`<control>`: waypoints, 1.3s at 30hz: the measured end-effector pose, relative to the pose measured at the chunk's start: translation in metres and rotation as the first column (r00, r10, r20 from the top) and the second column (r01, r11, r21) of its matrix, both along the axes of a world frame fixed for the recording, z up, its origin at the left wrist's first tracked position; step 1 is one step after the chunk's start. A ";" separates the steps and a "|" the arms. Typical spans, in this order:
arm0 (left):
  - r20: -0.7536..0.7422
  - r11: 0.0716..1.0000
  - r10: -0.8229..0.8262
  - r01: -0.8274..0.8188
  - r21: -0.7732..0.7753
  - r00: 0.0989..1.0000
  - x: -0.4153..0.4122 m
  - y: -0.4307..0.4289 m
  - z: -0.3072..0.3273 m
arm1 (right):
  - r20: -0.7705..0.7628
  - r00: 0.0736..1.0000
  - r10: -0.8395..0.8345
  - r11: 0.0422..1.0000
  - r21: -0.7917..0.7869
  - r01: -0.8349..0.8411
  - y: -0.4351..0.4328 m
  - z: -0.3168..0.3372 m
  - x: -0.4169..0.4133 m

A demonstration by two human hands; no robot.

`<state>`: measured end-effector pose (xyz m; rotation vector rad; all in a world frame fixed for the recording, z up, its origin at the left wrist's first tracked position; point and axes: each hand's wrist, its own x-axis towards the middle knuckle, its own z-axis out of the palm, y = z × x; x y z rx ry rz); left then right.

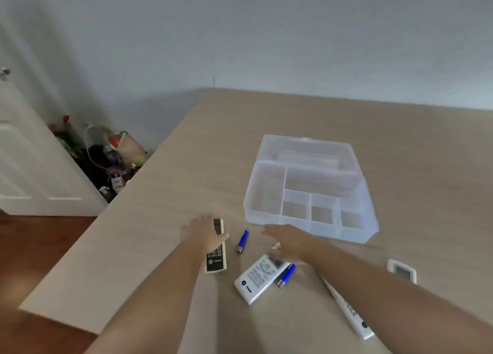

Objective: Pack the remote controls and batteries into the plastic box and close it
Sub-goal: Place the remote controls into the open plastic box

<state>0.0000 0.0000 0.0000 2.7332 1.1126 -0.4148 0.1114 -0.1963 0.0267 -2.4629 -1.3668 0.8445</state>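
Left hand (205,233) grips beige remote (216,249) — right hand (286,243) released over white remote (260,277).

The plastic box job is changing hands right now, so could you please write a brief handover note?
Left hand: laid over the narrow remote, grip unclear.
Right hand: open, above the wide remote.
Plastic box: lid open, compartments empty.
On the table: two blue batteries, a long remote partly under the right arm, and a small remote.
Done: nothing packed.
Left: pack everything, close box.
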 end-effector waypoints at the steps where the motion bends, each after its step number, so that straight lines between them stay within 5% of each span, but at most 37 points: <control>1: -0.019 1.000 0.020 -0.020 -0.011 1.000 -0.002 -0.001 -0.006 | 0.003 1.000 0.021 0.999 -0.043 -0.021 0.002 -0.005 -0.002; 9: 0.044 0.981 0.189 -0.187 -0.053 0.981 -0.003 -0.016 -0.040 | 0.099 0.986 0.133 0.973 -0.203 -0.110 0.001 -0.031 0.009; 16: 0.075 0.897 0.397 -0.369 -0.244 0.915 0.005 -0.015 -0.040 | 0.124 0.972 0.198 0.945 -0.286 -0.156 0.004 -0.036 0.017; 22: 0.014 0.815 0.490 -0.452 -0.363 0.872 0.002 -0.004 -0.032 | 0.111 0.987 0.113 0.961 -0.263 -0.081 0.007 -0.034 0.023; 27: 0.046 0.828 0.465 -0.416 -0.375 0.884 0.003 -0.002 -0.018 | -0.145 0.977 -0.157 0.982 -0.125 0.140 0.001 -0.016 0.041; 32: 0.168 0.872 0.407 -0.328 -0.363 0.898 0.028 -0.001 0.025 | -0.458 0.838 -0.297 0.909 0.133 0.394 -0.004 0.030 0.070; 36: 0.273 0.912 0.334 -0.237 -0.335 0.902 0.063 -0.011 0.059 | -0.670 0.663 -0.333 0.761 0.224 0.609 -0.021 0.065 0.093; 39: 0.375 0.929 0.275 -0.144 -0.342 0.885 0.094 -0.024 0.075 | -0.779 0.519 -0.352 0.547 0.279 0.789 -0.040 0.073 0.118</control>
